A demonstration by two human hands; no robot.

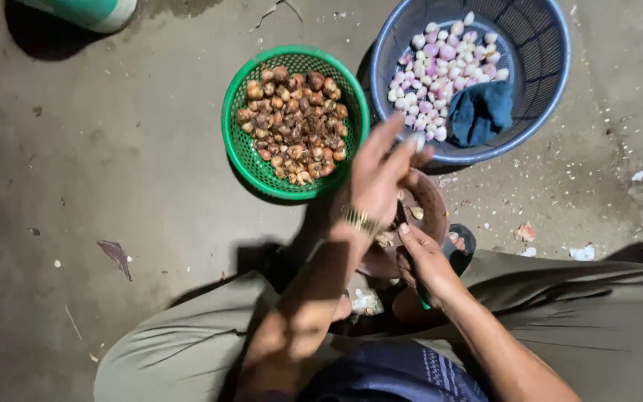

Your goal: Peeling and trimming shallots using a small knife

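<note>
My left hand (381, 175), with a metal bracelet on the wrist, reaches over the near rim of a blue basket (541, 97) and pinches a small pale peeled bulb (416, 139) at its fingertips. Many peeled pink-white bulbs (444, 67) and a dark blue cloth (481, 112) lie in that basket. My right hand (426, 260) is closed low over my lap, next to a brown bowl (433, 205). It grips a small tool whose green end (426, 304) alone shows. A green basket (243, 145) of brown unpeeled bulbs (292, 123) stands to the left of my left hand.
I sit on a grey concrete floor (113, 164) strewn with bits of peel, my knees in olive trousers (604, 320) spread to either side. A green and white container (83, 11) stands at the top left. A sandal (461, 249) shows beside the bowl.
</note>
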